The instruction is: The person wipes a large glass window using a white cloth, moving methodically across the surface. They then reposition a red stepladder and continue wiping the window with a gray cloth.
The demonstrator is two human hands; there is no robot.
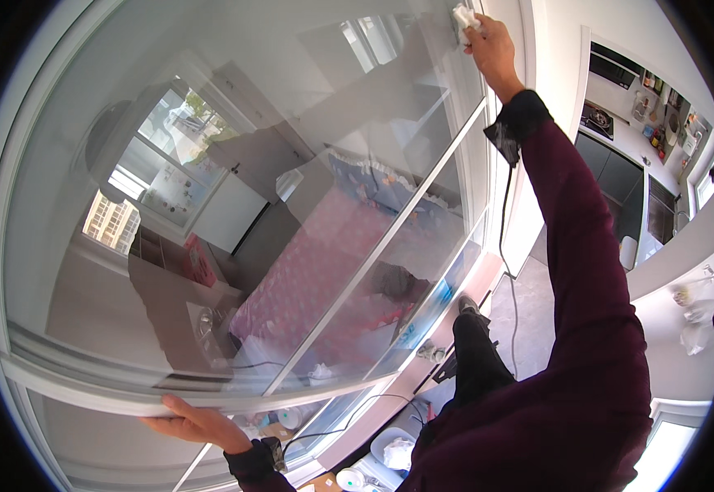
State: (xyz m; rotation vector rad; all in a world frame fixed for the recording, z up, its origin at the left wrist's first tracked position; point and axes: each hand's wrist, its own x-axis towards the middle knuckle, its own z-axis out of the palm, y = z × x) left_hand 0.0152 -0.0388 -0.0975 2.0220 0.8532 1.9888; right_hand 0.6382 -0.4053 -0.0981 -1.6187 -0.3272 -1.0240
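A large glass pane (283, 203) in a white frame (117, 396) fills most of the view. High up at its right edge, my right hand (493, 52) pinches a crumpled white cloth or tissue (466, 23) against or close to the glass. Down at the lower left, my left hand (203, 425) grips the frame's edge, thumb over the white bar and fingers beneath it. Through the glass show a bed with a pink cover (314, 246) and a blue headboard (381, 181), mixed with reflections of a window.
A black cable (503, 227) hangs from my right cuff, another (357, 409) from my left. My foot (469, 305) is on a ledge (480, 277), near a crumpled cloth (430, 352). Below are a grey basin (387, 446) and a white round container (350, 478). A kitchen counter (633, 150) lies right.
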